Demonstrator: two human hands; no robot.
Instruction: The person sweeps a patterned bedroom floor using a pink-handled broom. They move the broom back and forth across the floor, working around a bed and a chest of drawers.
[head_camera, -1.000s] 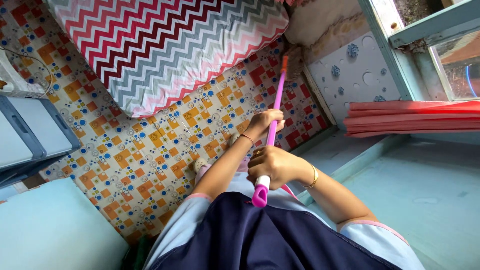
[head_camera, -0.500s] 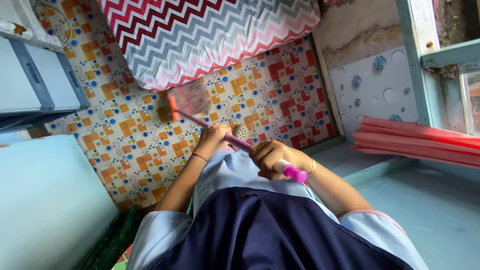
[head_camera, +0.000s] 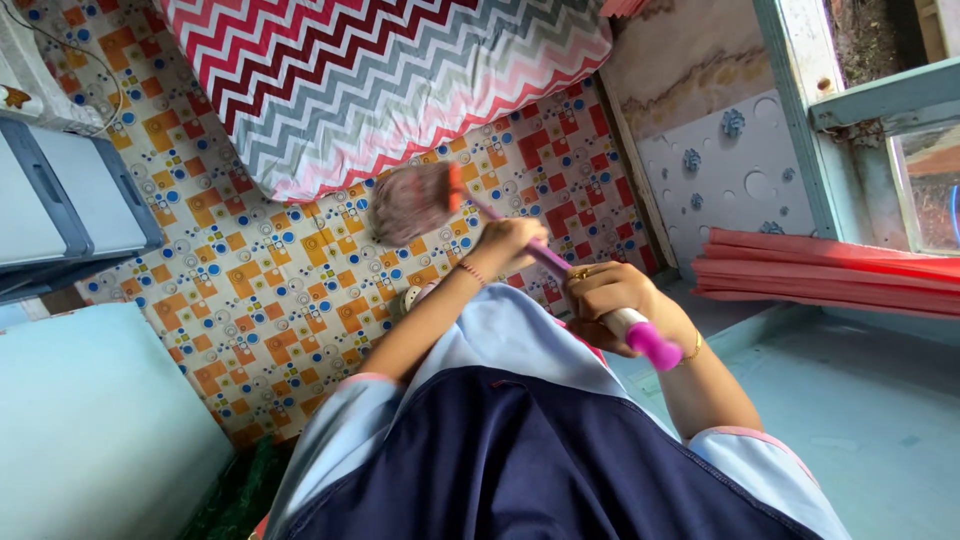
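Head view: we stand on a patterned floor (head_camera: 270, 290) hemmed in by a zigzag mattress (head_camera: 380, 80), a grey bin (head_camera: 60, 200), red slats (head_camera: 830, 275) and a window frame (head_camera: 800, 110). Our broom (head_camera: 530, 250) runs diagonally, bristles up-left just beside the mattress edge, pink handle end down-right. Our left hand (head_camera: 510, 243) is wrapped around mid-shaft; our right hand (head_camera: 610, 300) is clenched around the shaft near the pink end, above our blue shirt (head_camera: 480, 350).
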